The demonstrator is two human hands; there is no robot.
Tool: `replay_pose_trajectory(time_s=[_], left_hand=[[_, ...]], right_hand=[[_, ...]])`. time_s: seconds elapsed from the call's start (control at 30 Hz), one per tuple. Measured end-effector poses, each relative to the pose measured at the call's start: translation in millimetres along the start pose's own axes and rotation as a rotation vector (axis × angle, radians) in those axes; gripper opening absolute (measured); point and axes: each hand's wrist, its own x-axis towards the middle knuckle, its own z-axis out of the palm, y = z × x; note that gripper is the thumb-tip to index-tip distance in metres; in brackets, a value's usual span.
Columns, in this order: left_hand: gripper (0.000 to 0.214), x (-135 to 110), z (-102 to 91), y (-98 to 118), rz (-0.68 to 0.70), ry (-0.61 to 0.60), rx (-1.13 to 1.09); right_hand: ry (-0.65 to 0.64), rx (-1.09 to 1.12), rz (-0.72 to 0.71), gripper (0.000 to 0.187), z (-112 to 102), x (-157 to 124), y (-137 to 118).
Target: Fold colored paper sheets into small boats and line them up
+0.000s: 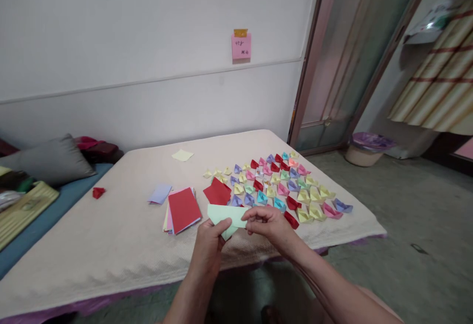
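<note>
A sheet of pale green paper [221,212], partly folded with a point toward the bottom, is held up above the near edge of the covered bed. My left hand [211,237] grips its lower left part, thumb laid across the front. At the right end, the fingers of my right hand [264,221] pinch the paper's edge. Just behind the green paper lie loose red sheets [217,192]. Rows of small folded paper boats [274,178] in several colours spread out to the right, some partly hidden behind my right hand.
Left of my hands is a stack of coloured paper [185,210], red on top, beside lilac sheets [160,194]. A pale yellow sheet [182,155] lies farther back; a crumpled-looking red piece [98,193] is far left. A grey pillow [50,161] and a lined bin [365,151] flank the bed.
</note>
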Motion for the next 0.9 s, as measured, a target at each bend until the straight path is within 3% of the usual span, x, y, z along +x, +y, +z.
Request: replay_pose_trajectory(time_s=[0.43,0.73,0.9], left_hand=[[0.045,-4.8,6.2,-3.4,0.002,-0.057,-0.029],[0.049,-7.8,9.3,-6.8,0.05,-0.076,-0.006],[0.045,-8.6,11.9,-8.8,0.054,-0.087,0.002]], right_hand=[[0.109,0.026,-0.054,0.026,4.5,2.6,11.2],[0.171,0.033,-0.058,0.024,10.0,4.0,16.2],[0.136,0.312,0.028,0.059,17.1,0.3,12.1]])
